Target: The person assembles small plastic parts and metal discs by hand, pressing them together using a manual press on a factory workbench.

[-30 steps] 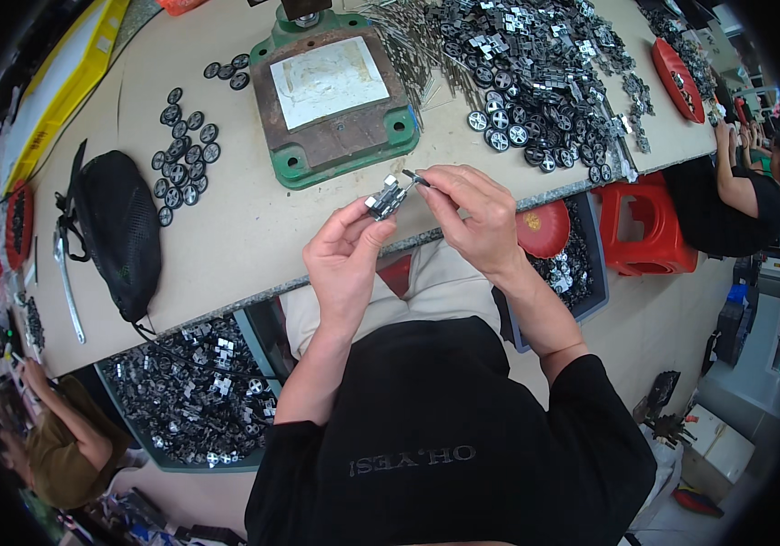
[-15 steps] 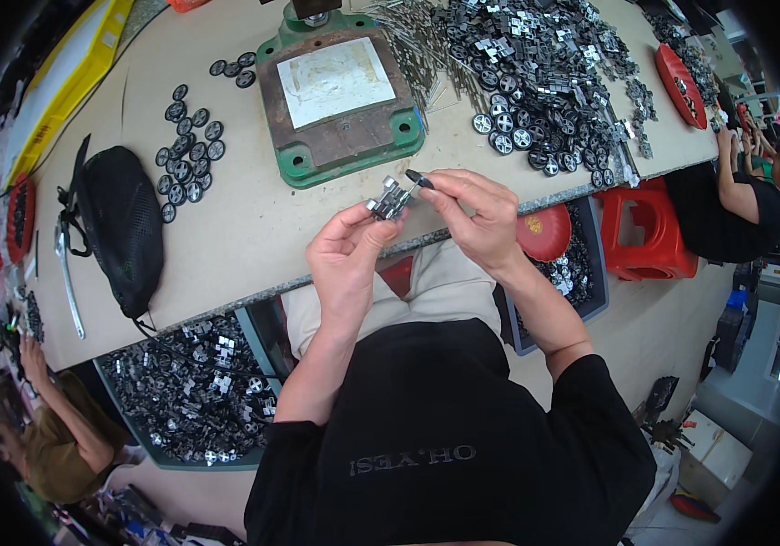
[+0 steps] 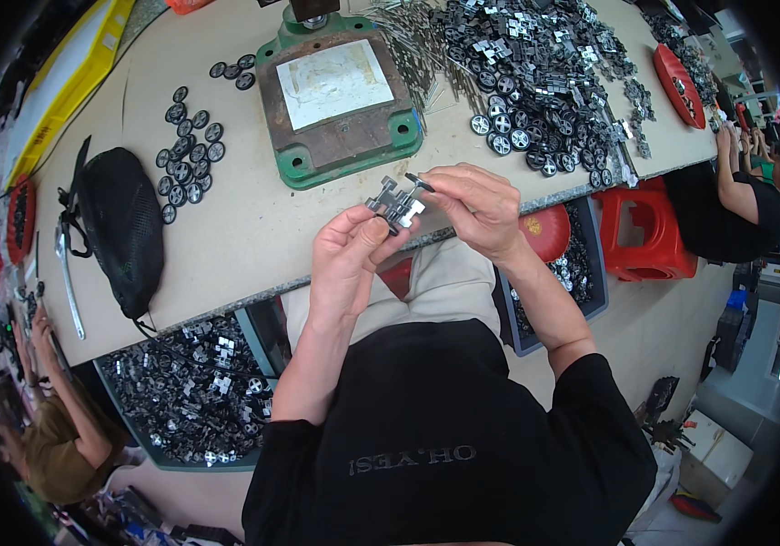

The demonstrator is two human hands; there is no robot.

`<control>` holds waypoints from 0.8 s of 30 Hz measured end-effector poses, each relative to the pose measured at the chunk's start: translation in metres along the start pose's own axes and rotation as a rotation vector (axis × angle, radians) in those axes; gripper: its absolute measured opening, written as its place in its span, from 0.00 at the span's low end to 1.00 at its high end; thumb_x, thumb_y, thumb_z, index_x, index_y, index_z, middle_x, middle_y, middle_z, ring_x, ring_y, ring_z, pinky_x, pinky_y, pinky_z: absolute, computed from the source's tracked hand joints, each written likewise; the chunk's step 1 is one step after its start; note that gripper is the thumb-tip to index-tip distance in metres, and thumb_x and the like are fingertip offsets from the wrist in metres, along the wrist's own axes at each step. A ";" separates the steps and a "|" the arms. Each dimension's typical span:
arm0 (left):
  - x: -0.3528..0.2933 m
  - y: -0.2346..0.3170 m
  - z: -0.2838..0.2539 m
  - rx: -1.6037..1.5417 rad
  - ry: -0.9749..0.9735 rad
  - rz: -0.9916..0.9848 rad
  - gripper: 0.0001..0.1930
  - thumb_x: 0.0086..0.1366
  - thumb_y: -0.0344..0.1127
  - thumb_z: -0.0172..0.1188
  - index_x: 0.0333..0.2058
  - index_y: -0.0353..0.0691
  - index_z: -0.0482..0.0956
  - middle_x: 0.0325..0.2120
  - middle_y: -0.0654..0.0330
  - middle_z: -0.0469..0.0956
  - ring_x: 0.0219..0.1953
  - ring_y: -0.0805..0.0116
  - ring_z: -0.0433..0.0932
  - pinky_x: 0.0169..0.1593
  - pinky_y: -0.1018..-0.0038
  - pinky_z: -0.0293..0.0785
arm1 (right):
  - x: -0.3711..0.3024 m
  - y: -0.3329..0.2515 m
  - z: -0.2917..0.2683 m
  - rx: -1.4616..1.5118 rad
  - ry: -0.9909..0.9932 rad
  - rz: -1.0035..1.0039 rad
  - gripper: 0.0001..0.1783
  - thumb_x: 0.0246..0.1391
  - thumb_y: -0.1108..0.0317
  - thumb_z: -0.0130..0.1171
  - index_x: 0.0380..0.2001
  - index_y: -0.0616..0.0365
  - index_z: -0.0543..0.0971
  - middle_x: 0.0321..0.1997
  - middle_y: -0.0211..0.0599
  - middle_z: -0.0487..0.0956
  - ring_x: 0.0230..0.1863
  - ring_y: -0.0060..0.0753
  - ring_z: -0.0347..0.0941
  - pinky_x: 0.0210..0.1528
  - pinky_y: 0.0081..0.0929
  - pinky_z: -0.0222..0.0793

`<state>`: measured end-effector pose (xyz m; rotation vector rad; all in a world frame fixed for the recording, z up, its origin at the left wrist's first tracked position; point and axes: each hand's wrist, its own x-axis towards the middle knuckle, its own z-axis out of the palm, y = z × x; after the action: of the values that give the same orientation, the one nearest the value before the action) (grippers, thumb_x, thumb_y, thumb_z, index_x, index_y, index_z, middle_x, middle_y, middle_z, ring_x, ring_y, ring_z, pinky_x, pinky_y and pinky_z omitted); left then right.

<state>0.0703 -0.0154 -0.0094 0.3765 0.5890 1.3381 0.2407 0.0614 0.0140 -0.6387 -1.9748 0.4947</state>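
Just over the front edge of the table, my left hand [image 3: 340, 255] is closed on a small silver and dark grey toy-car chassis [image 3: 403, 206]. A black wheel shows by the left thumb, at the chassis's near side. My right hand [image 3: 481, 207] pinches another black wheel [image 3: 420, 183], seen nearly edge-on, close to the far right end of the chassis. Whether that wheel touches the axle is too small to tell. Straight ahead stands a green-based press [image 3: 294, 168] with a white sheet [image 3: 335, 82] on its plate.
Several loose wheels [image 3: 183, 170] lie left of the press, beside a black mesh bag [image 3: 121, 227] and a wrench [image 3: 70, 287]. Thin metal rods [image 3: 408, 55] and a pile of wheels and chassis parts [image 3: 535, 82] cover the right. Bins flank my legs; a red stool [image 3: 649, 264] stands right. Other people work nearby.
The chassis has turned in my left hand, so its bright silver end now points toward the right. The wheel in my right hand has tilted and shifted slightly.
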 end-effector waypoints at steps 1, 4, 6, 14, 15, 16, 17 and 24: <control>0.001 -0.001 0.002 0.001 -0.002 0.001 0.09 0.61 0.25 0.53 0.40 0.30 0.72 0.38 0.50 0.76 0.42 0.57 0.77 0.46 0.72 0.77 | 0.001 -0.002 0.000 -0.001 0.001 -0.002 0.10 0.40 0.80 0.61 0.31 0.64 0.79 0.28 0.40 0.79 0.26 0.31 0.75 0.27 0.21 0.70; 0.003 -0.005 0.008 0.038 0.056 0.081 0.09 0.61 0.24 0.53 0.40 0.31 0.72 0.37 0.52 0.76 0.41 0.61 0.77 0.47 0.71 0.76 | 0.000 -0.015 0.004 0.175 -0.005 0.371 0.10 0.43 0.79 0.61 0.33 0.66 0.78 0.30 0.40 0.79 0.28 0.27 0.76 0.30 0.19 0.70; 0.004 -0.008 0.010 0.022 0.064 0.102 0.11 0.60 0.24 0.54 0.42 0.32 0.70 0.37 0.54 0.76 0.40 0.66 0.77 0.46 0.72 0.75 | -0.002 -0.017 0.006 0.609 0.017 0.800 0.11 0.45 0.77 0.60 0.35 0.67 0.78 0.31 0.40 0.79 0.30 0.24 0.75 0.33 0.18 0.70; 0.014 0.031 0.022 0.612 -0.069 0.077 0.18 0.54 0.22 0.60 0.45 0.30 0.70 0.34 0.56 0.77 0.36 0.75 0.76 0.41 0.82 0.72 | 0.015 -0.018 -0.015 0.250 -0.320 0.399 0.18 0.42 0.76 0.63 0.41 0.64 0.77 0.31 0.36 0.78 0.25 0.19 0.71 0.29 0.18 0.67; 0.016 0.037 0.025 0.574 -0.040 0.088 0.18 0.52 0.21 0.61 0.43 0.29 0.72 0.35 0.56 0.78 0.37 0.73 0.77 0.42 0.79 0.74 | 0.019 -0.019 -0.016 0.277 -0.285 0.439 0.19 0.42 0.75 0.63 0.42 0.63 0.76 0.31 0.36 0.78 0.24 0.20 0.70 0.28 0.19 0.67; 0.020 0.045 0.027 0.583 -0.038 0.096 0.18 0.52 0.21 0.61 0.43 0.29 0.72 0.35 0.56 0.78 0.37 0.73 0.77 0.42 0.79 0.74 | 0.022 -0.020 -0.017 0.304 -0.250 0.479 0.20 0.42 0.75 0.63 0.43 0.63 0.76 0.31 0.36 0.78 0.23 0.21 0.69 0.28 0.19 0.67; 0.026 0.056 0.029 0.663 0.034 0.171 0.17 0.52 0.21 0.61 0.42 0.29 0.72 0.34 0.57 0.78 0.37 0.73 0.77 0.41 0.80 0.74 | 0.024 -0.016 -0.019 0.289 -0.202 0.447 0.22 0.42 0.73 0.63 0.45 0.62 0.75 0.31 0.37 0.78 0.23 0.22 0.68 0.27 0.19 0.66; 0.109 0.105 0.022 1.018 0.236 0.525 0.11 0.53 0.28 0.62 0.36 0.32 0.77 0.27 0.62 0.78 0.31 0.79 0.75 0.38 0.82 0.68 | 0.020 -0.004 -0.025 0.039 -0.301 0.510 0.17 0.45 0.70 0.61 0.41 0.64 0.76 0.31 0.40 0.78 0.22 0.26 0.69 0.26 0.22 0.66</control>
<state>0.0131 0.1139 0.0481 1.2752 1.4371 1.4995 0.2539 0.0724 0.0409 -1.1042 -2.0667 0.9843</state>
